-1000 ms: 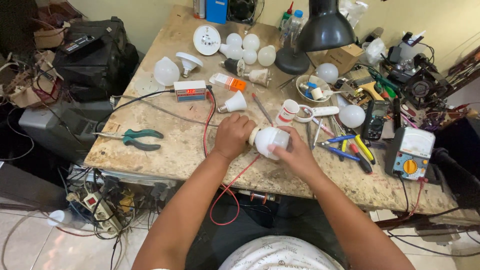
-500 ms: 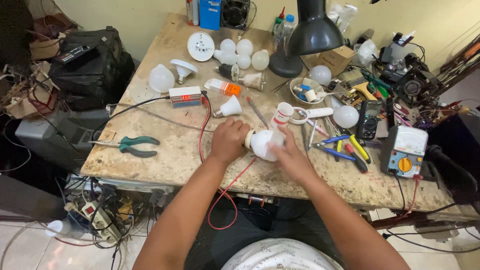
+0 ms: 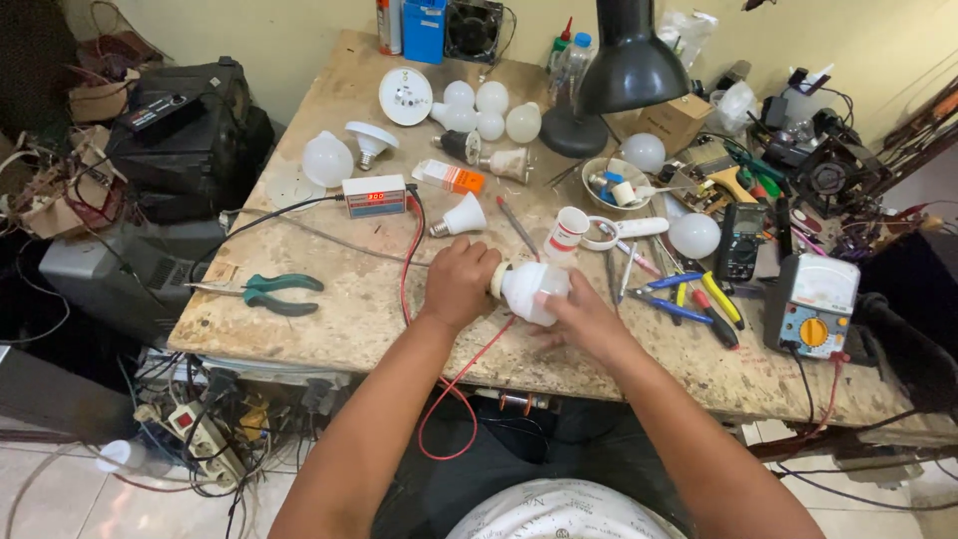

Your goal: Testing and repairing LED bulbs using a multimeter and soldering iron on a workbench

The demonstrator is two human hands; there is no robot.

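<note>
Both hands have shifted little in the last second: the bulb (image 3: 534, 291) stays gripped between them near the front edge of the bench (image 3: 339, 319), only turned slightly.

The left hand (image 3: 461, 281) is closed around the bulb's base end, fingers curled tight. The right hand (image 3: 581, 317) cups the white dome from the 4 o'clock side, its fingers part-closed on the shell and the thumb laid across the top. The bulb lies on its side, just above the bench, at the centre of the working area.

Step in hand, as judged: separating or seating the dome on its base by twisting. To do it well, hold the base still with the left hand and turn only the dome. Grip the dome evenly; a squeeze at one spot may crack the shell. Keep the bulb low over the bench so that a freed part drops a short way.

Red leads (image 3: 409, 260) run at 9 o'clock of the left hand; keep the wrist off them. Pliers (image 3: 274, 293) lie well apart at 9 o'clock, and a small white cup (image 3: 567, 234) stands just beyond the bulb at 12 o'clock.
</note>
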